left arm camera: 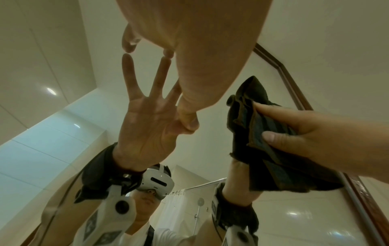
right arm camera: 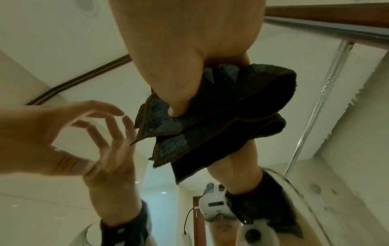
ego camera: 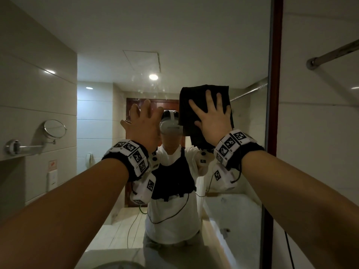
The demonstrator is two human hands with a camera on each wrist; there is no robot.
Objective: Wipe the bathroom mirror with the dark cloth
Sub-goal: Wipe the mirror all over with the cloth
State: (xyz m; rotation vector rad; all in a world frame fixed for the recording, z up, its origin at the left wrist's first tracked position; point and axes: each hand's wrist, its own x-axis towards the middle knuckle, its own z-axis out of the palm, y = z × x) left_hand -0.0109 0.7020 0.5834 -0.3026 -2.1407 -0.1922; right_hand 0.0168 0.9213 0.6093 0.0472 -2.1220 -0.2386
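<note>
Up high, our right hand (ego camera: 212,121) presses one dark cloth (ego camera: 196,105) flat-fingered against the mirror (ego camera: 174,35), at three o'clock from our left hand (ego camera: 142,123), fingertips spread on glass.

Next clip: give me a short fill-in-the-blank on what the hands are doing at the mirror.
1. The dark cloth is pressed to the mirror by the ____ hand.
2. The left hand touches the glass with only its ____.
3. The mirror's frame is made of ____.

Missing words: right; fingertips; wood
</note>
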